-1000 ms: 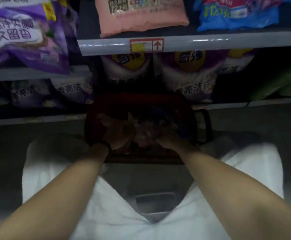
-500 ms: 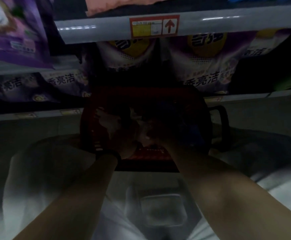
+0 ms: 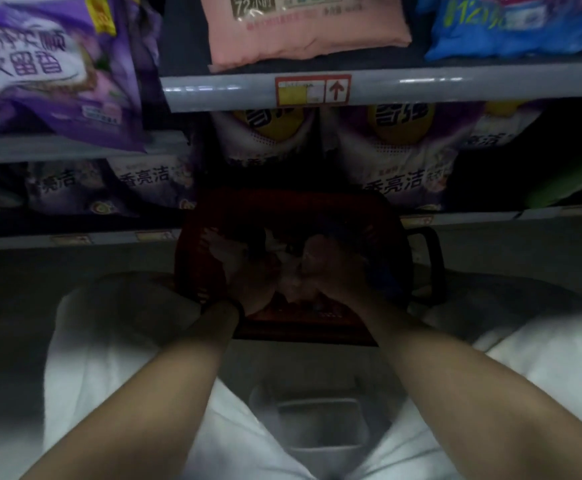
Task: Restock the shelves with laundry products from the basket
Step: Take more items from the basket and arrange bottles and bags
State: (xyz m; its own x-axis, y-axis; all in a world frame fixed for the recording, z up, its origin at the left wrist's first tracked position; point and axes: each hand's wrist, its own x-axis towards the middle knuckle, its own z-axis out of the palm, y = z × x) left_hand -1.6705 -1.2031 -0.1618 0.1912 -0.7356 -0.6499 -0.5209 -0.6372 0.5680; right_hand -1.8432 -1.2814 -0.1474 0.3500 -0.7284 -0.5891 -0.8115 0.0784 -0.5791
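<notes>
A dark red basket [image 3: 192, 258] stands on the floor in front of the bottom shelf, in deep shadow. Both my hands reach into it. My left hand [image 3: 248, 275] and my right hand [image 3: 327, 268] are on a pale pinkish laundry bag [image 3: 289, 282] lying inside the basket, one hand at each side. The shadow hides how the fingers lie on the bag. A dark blue pack [image 3: 379, 271] shows dimly at the basket's right side.
Purple detergent bags [image 3: 397, 157] fill the lower shelf behind the basket. A pink bag [image 3: 303, 29] and a blue bag [image 3: 511, 26] lie on the upper shelf, above a grey rail with a price tag [image 3: 312, 90]. A large purple bag [image 3: 50, 67] hangs over at the left.
The view dipped down and came back up. Both hands stayed in the basket on the pale bag, shifting slightly around it.
</notes>
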